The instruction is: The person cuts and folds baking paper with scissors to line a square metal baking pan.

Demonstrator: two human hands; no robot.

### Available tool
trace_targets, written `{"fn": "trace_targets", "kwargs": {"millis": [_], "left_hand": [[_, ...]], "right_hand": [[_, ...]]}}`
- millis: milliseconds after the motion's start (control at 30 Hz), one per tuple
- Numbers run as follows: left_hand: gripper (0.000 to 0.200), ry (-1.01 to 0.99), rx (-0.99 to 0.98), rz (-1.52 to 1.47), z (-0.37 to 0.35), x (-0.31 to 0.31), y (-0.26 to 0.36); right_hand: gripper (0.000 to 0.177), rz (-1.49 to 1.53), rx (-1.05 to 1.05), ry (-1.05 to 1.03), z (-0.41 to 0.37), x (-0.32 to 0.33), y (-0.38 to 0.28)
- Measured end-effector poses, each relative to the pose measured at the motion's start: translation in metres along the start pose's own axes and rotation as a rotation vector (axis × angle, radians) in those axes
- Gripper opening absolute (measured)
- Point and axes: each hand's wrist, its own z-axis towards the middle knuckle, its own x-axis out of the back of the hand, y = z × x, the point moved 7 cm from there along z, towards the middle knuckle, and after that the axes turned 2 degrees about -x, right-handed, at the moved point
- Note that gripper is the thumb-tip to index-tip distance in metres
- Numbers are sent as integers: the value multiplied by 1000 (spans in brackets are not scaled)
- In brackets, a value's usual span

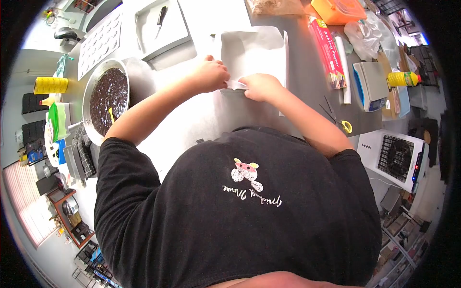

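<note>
A pan lined with white baking paper [252,50] stands on the table in front of me. At its near edge, my left hand [211,77] is closed with the fingertips on the paper near the left corner. My right hand [263,87] pinches the paper's folded near edge, just right of the left hand. The paper stands up along the far and right sides. Both thumbs are partly hidden by the fingers and the paper.
Left stands a large bowl [87,103] of dark mixture with a yellow utensil [111,115]. Behind is another lined tray [169,36] holding a knife [162,17]. Right lie a red baking paper box [329,55], a paper roll [344,69], a scale [369,84] and scissors [346,126].
</note>
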Motion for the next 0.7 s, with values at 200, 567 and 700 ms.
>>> {"fn": "trace_targets", "kwargs": {"millis": [200,567,700], "left_hand": [[17,-19,23,44,4,-5,1],[20,-67,43,43,18,-18,-5],[23,-96,34,67,19,-16,-4]], "right_hand": [[38,119,-13,2,16,-9,1],[33,159,63,-67,33,-15,1],[32,192,64,-75,36,-17,5]]}}
